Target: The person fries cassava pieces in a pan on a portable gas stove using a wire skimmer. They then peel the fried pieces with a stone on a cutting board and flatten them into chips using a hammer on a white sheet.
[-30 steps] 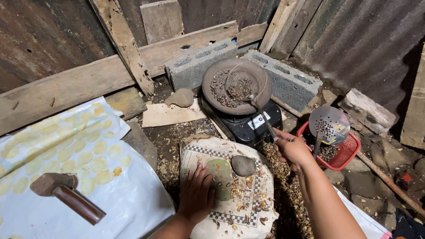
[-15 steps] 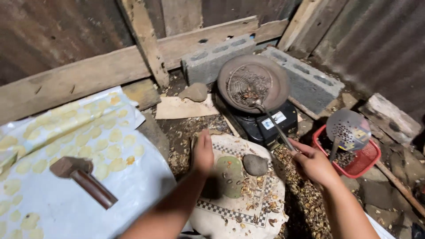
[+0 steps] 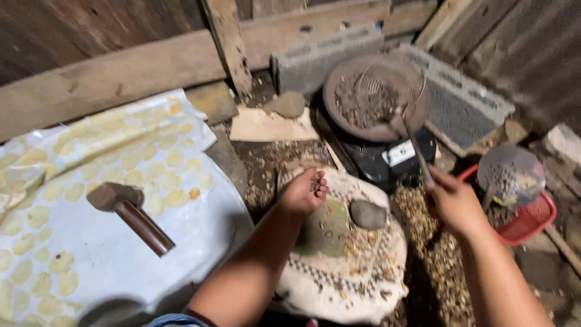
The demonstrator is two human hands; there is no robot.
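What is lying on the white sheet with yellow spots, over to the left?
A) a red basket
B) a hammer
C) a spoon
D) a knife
B: a hammer with a blocky head and a reddish-brown handle lies on the spotted sheet, apart from both hands; the red basket sits far to the right.

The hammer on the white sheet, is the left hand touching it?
Apart. The head view shows the hammer lying alone on the white sheet, while the left hand is cupped over the cloth-covered block, bare sheet between them.
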